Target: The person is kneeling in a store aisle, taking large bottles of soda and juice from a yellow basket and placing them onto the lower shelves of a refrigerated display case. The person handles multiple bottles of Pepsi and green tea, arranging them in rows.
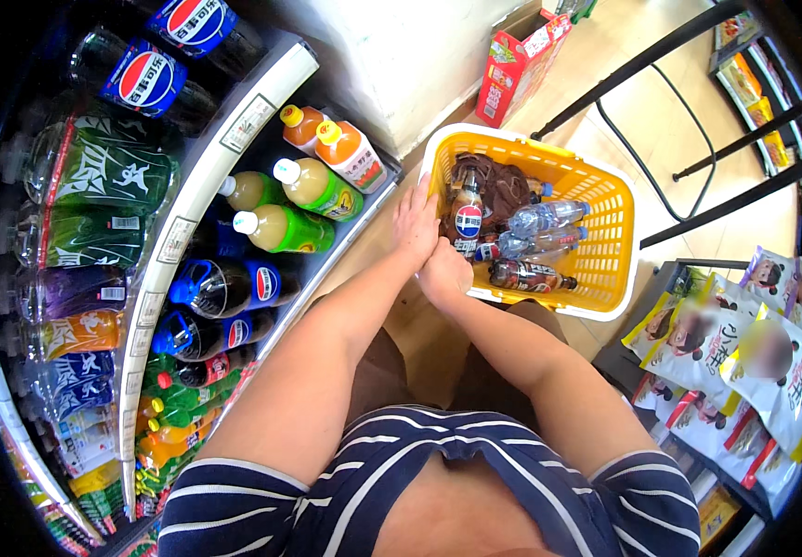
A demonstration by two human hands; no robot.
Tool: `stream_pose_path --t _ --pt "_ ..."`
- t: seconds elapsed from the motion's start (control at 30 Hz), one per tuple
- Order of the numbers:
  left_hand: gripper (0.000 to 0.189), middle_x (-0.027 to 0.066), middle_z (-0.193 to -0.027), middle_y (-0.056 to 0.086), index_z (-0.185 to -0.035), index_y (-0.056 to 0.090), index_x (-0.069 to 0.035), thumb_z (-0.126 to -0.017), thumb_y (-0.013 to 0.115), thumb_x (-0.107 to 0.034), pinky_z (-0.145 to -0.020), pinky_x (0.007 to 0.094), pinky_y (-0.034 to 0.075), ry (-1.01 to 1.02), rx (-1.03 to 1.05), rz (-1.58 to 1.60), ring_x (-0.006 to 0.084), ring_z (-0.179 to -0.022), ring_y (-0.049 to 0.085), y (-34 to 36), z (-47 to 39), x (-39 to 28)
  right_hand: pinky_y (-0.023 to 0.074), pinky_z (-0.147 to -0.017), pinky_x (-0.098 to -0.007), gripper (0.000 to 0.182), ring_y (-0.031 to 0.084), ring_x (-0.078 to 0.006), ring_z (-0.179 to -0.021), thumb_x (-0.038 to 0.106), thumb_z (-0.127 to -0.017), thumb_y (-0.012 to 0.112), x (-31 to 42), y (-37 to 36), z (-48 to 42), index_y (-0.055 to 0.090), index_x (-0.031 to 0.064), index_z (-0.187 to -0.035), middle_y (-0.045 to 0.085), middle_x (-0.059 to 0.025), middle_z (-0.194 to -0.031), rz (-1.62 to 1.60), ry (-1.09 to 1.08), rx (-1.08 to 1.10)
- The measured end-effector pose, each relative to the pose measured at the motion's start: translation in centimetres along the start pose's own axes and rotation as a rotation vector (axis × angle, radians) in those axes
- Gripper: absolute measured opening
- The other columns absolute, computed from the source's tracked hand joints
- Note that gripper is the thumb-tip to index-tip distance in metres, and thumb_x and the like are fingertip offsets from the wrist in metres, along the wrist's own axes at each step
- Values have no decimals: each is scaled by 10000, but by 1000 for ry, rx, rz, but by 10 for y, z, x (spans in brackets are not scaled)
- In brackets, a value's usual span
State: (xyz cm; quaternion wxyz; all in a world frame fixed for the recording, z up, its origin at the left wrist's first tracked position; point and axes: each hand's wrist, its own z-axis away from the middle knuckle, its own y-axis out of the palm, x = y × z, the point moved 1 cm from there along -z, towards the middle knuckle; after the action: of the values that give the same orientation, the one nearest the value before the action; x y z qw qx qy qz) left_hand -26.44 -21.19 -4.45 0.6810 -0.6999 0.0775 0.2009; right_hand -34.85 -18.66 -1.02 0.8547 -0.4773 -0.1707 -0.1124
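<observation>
A yellow plastic shopping basket with a white rim (629, 278) stands in front of me. My left hand (416, 221) lies at its near left edge, fingers extended along the rim. Beside it, touching it at the wrist, is my right hand (445, 270), its fingers curled at the basket's edge; whether they grip the rim is hidden. Inside the basket are an upright Pepsi bottle (468, 212), a dark Pepsi bottle (529, 276) on its side, clear plastic bottles (547, 216) lying down and a crumpled brown cloth or bag (505, 184).
Shelves of drink bottles with a curved white price rail (185, 202) run along the left. A red cardboard box (519, 69) stands beyond the basket near a white wall. Black metal bars (641, 63) cross the upper right. Snack bags (707, 341) fill a rack at right.
</observation>
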Motion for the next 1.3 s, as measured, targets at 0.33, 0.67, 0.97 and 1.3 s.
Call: stream_pose_path --t 0.33,0.67,0.97,1.3 --pt "434 2 -1421 227 -1159 534 -92 -734 617 -108 -932 427 358 -19 -47 107 261 -1200 366 5 1 3 483 -711 -422 306 627 -317 -808 311 -778 537 -1 11 1 516 47 -931 633 -171 -874 36 12 -146" --pt "403 -31 -1455 158 -1243 451 -102 -841 438 -120 -981 446 303 -44 5 28 308 -1235 325 -4 2 -4 453 -796 -399 315 603 -319 -894 305 -776 538 -5 -4 -3 553 51 -962 620 -194 -942 -171 68 -204" --pt "459 -21 -1449 157 -1240 443 -121 -787 511 -121 -941 439 354 -3 -48 -76 309 -1213 361 0 0 0 259 -933 -518 102 619 -300 -616 111 -718 488 -12 -3 -19 498 47 -797 619 -130 -629 442 -472 -325" --pt "443 -6 -1429 206 -1240 458 -146 -798 485 -150 -952 405 348 -67 61 -107 247 -1243 329 -14 3 -6 55 -997 -630 140 621 -279 -534 128 -667 554 -5 -11 -23 527 6 -730 599 -123 -572 518 -621 -320"
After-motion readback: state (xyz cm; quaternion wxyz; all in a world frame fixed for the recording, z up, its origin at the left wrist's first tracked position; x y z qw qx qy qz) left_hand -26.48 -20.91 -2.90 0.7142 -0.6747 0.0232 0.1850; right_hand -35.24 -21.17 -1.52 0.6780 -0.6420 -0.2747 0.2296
